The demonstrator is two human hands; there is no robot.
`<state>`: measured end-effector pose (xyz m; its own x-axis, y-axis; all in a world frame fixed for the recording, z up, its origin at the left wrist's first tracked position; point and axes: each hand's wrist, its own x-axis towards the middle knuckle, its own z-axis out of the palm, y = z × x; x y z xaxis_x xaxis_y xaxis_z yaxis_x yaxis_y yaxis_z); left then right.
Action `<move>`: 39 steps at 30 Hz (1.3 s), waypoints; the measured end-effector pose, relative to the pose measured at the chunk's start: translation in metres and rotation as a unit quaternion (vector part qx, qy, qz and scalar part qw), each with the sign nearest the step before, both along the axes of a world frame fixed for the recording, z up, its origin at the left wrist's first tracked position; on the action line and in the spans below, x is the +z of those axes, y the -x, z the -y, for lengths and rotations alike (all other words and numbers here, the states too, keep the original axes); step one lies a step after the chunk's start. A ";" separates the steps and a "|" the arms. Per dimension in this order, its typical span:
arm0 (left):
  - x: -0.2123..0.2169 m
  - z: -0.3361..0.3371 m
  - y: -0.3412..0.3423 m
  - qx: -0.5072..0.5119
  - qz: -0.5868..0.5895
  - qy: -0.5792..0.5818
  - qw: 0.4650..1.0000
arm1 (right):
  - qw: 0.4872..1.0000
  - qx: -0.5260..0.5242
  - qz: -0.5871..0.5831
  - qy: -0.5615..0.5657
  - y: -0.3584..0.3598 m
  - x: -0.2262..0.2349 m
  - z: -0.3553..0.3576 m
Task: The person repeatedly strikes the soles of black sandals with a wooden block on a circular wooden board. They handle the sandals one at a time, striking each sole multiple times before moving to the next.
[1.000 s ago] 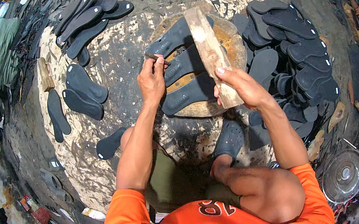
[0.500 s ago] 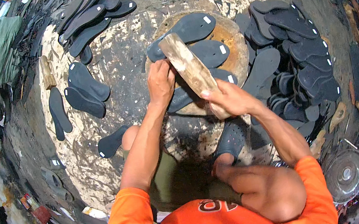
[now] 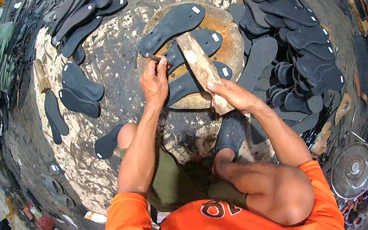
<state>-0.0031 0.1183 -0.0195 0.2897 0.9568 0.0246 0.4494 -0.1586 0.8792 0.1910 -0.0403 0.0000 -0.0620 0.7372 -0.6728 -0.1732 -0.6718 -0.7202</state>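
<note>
R hand (image 3: 234,95) closed on wooden block (image 3: 202,69), L hand (image 3: 154,78) pinching punch (image 3: 156,58)

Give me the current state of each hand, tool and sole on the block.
Left hand: gripping a small tool against a sole.
Right hand: gripping the wooden mallet, tilted over the soles.
Three dark soles: flat on the round block.
Fan: lying on the floor.

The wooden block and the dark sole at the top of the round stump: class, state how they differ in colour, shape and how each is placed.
The wooden block is pale and straight-sided; the dark sole is black and foot-shaped. The block is gripped at its near end by the right hand; the sole lies flat, untouched. The block crosses over other soles; the top sole lies on the round stump. Both are long and lie above the stump.
</note>
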 end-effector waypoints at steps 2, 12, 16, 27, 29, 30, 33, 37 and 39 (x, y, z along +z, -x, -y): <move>-0.006 0.003 -0.002 -0.025 -0.009 -0.039 0.999 | 1.000 -0.009 0.004 0.005 0.001 0.006 0.005; -0.016 0.008 0.000 -0.073 -0.011 -0.176 0.982 | 0.799 -0.194 0.271 -0.501 0.018 0.157 -0.005; -0.034 0.000 0.005 -0.132 -0.087 -0.247 0.956 | 0.920 0.140 0.332 -0.151 0.009 0.029 0.000; -0.028 0.040 0.071 0.081 0.050 0.009 0.995 | 0.990 -0.118 -0.057 -0.061 0.028 -0.016 0.046; -0.017 0.061 0.055 0.150 0.185 0.201 0.950 | 0.985 -0.148 -0.022 -0.091 0.032 -0.004 0.044; -0.011 0.061 0.046 0.133 0.192 0.218 0.948 | 0.982 -0.146 0.049 -0.110 0.025 -0.008 0.044; 0.011 0.067 0.033 0.073 0.079 0.117 0.987 | 0.972 -0.145 0.121 -0.138 0.021 0.004 0.046; 0.026 0.112 -0.008 -0.025 0.170 0.195 0.966 | 0.969 -0.164 0.074 -0.171 0.047 -0.008 0.038; 0.015 0.119 -0.013 0.042 0.233 0.321 0.917 | 0.966 -0.140 0.163 -0.146 0.050 0.013 0.032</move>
